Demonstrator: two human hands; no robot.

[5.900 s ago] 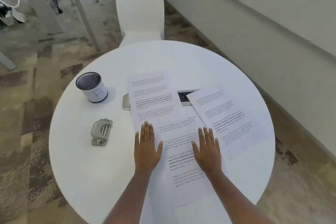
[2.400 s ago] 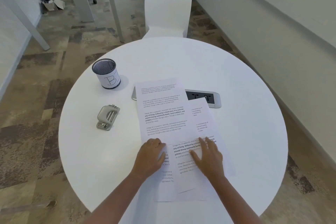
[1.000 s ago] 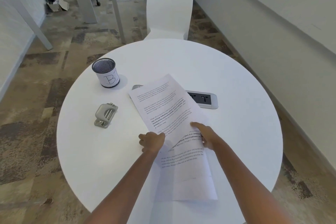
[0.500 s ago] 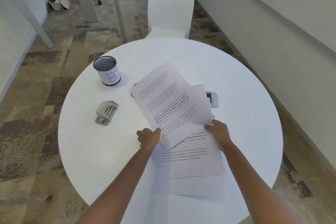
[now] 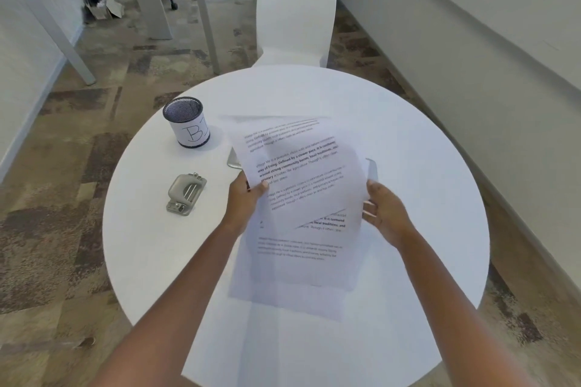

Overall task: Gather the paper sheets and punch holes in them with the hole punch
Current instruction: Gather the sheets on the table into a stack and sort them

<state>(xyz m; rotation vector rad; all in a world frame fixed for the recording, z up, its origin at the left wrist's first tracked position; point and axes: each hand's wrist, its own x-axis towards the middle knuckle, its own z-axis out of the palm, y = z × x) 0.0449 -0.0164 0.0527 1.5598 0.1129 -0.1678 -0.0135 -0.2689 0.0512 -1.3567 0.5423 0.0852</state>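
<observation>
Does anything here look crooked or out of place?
Yes: the paper sheets are not squared up. The top sheet, pinched by the left hand, sits rotated against those beneath; the right hand holds the other edge. The hole punch lies untouched.

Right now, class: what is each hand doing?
Left hand: closed on the left edge of the paper sheets.
Right hand: holding the sheets' right edge; fingers partly hidden.
</observation>
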